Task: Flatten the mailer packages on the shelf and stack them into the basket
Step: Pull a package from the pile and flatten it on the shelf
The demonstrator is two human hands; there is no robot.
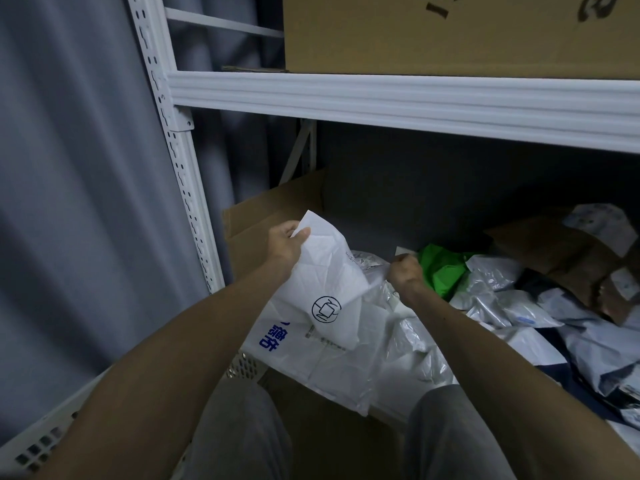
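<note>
Grip: our left hand (289, 244) and right hand (405, 271) each clench an edge of the creased white plastic mailer (329, 289), held up inside the white metal shelf (381, 98).
Done: flat white mailers (311, 365) overlie the white perforated basket (242, 367).
Left: we judge most, since a crumpled grey mailer heap (502, 306) is unflattened.

Both bare forearms extend forward. Left hand (289, 242) grips the top corner of a white mailer (329, 282); right hand (405, 270) is fisted on its opposite edge.

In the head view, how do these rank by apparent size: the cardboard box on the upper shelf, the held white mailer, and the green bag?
1. cardboard box, largest, though cut off by the frame.
2. white mailer, nearer the camera, which enlarges it.
3. green bag, partly covered.
</note>
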